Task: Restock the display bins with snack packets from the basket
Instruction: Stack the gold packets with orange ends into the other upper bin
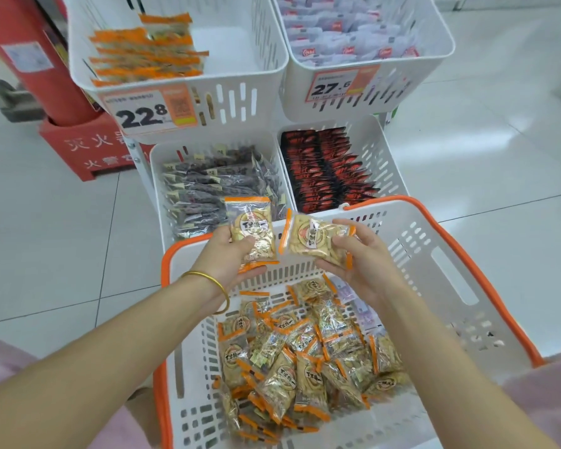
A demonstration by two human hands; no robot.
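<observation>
Bins in two tiers fill the far half of my view. The far-left bin (pixel 240 47) holds a short row of orange-edged packets against its left wall, and its right half is bare. Nearer, the orange-rimmed basket (pixel 399 198) sits against the lower tier, with a loose pile of matching packets (pixel 298 358) heaped in its bottom. Above the basket's far rim my hands each grip one packet: the left hand (pixel 227 254) holds the upright packet (pixel 250 226), and the right hand (pixel 360 254) pinches the tilted packet (pixel 314 239). I judge both are bound for the far-left bin. The risk is the reach. Slick film held this lightly could slip into the dark-packet bin (pixel 155 176) below, mixing stock, and a careless drop could topple the standing row.
</observation>
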